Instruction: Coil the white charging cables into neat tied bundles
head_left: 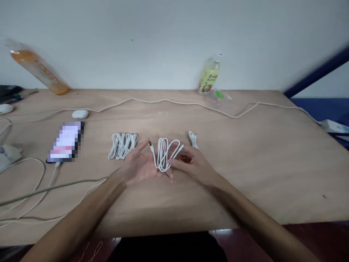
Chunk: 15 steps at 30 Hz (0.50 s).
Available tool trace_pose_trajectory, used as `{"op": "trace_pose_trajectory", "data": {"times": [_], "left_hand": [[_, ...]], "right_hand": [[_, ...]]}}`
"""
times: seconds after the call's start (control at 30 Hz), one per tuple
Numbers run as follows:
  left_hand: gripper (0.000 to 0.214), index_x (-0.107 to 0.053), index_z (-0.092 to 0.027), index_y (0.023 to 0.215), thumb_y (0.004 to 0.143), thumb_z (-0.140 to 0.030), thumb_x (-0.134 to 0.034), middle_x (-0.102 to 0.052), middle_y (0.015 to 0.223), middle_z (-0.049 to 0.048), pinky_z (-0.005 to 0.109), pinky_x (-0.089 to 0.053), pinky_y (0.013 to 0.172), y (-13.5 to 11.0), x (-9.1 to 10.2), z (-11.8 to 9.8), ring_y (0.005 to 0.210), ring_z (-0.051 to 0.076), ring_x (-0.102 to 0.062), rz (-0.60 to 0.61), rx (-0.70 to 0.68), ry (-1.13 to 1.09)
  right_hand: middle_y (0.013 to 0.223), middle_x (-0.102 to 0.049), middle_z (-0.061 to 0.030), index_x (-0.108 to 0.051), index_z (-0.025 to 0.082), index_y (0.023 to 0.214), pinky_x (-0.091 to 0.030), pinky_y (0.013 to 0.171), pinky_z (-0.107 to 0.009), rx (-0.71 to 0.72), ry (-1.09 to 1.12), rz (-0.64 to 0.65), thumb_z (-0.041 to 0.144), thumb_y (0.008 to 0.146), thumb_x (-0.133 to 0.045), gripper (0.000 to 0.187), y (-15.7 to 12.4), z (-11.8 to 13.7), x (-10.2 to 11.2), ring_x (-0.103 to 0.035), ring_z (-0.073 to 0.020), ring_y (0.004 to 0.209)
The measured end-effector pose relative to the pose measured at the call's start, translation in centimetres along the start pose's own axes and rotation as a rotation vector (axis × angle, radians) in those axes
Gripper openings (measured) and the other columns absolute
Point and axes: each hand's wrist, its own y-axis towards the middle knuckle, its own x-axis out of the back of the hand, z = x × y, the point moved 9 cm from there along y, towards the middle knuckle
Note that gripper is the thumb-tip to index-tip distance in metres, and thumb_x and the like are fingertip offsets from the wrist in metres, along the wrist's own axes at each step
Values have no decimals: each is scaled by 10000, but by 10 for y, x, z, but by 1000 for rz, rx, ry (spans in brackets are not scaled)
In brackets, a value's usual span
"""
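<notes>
A loosely coiled white USB cable [163, 154] is held up over the middle of the table, its metal plug sticking up on the left and its smaller connector at the right. My right hand [192, 163] pinches the coil's right side between thumb and fingers. Palm up, my left hand [144, 165] lies open under the coil's left side, thumb and fingers stretched out. Left of it rests a row of several bundled white cables [123, 145]. Another white cable bundle [193, 139] lies just behind my right hand, partly hidden by it.
A phone [65, 142] with its screen lit is plugged in at the left, near a white earbud case [80, 114]. An orange drink bottle [40, 71] and a yellow drink bottle [209, 75] stand by the wall. A long white cord [163, 100] crosses the table's back.
</notes>
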Motion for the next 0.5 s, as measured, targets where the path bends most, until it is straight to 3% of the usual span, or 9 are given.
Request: {"op": "trace_pose_trajectory", "data": {"times": [0.13, 0.23, 0.3, 0.37, 0.5], "left_hand": [[422, -796, -120, 1234, 1086, -480, -634, -773, 1016, 132, 444, -611, 870, -1, 6, 6, 820, 258, -734, -78, -4, 156], [162, -796, -168, 1128, 1017, -281, -763, -694, 811, 34, 336, -551, 728, -4, 7, 3, 687, 177, -628, -164, -39, 357], [89, -775, -170, 1003, 996, -257, -789, -624, 721, -6, 300, -495, 645, -3, 3, 2, 617, 142, -541, -176, -28, 516], [155, -738, -181, 934, 967, -309, -820, -580, 712, -30, 281, -457, 575, -2, -2, 1, 575, 117, -487, -182, -38, 587], [289, -671, -194, 954, 908, -391, -878, -586, 762, -54, 257, -486, 550, 1, -6, 3, 567, 89, -471, -212, -36, 642]], "right_hand": [[1035, -755, -28, -698, 327, 1442, -642, 815, -426, -26, -76, 44, 440, 982, -810, 487, -5, -8, -7, -747, -217, 812], [1308, -724, -100, -642, 336, 1527, -612, 987, -505, 98, -277, -23, 458, 974, -825, 594, -6, -1, 0, -738, -293, 1102], [1425, -680, -129, -632, 320, 1536, -550, 1108, -549, 218, -399, -30, 472, 977, -819, 609, -8, 8, 0, -674, -340, 1275], [1405, -679, -138, -585, 296, 1579, -548, 1090, -537, 276, -485, -1, 485, 996, -792, 647, -10, 10, -2, -671, -338, 1234], [1306, -682, -115, -499, 272, 1626, -583, 885, -429, 316, -577, 16, 436, 1082, -672, 594, -13, 12, -4, -678, -250, 970]]}}
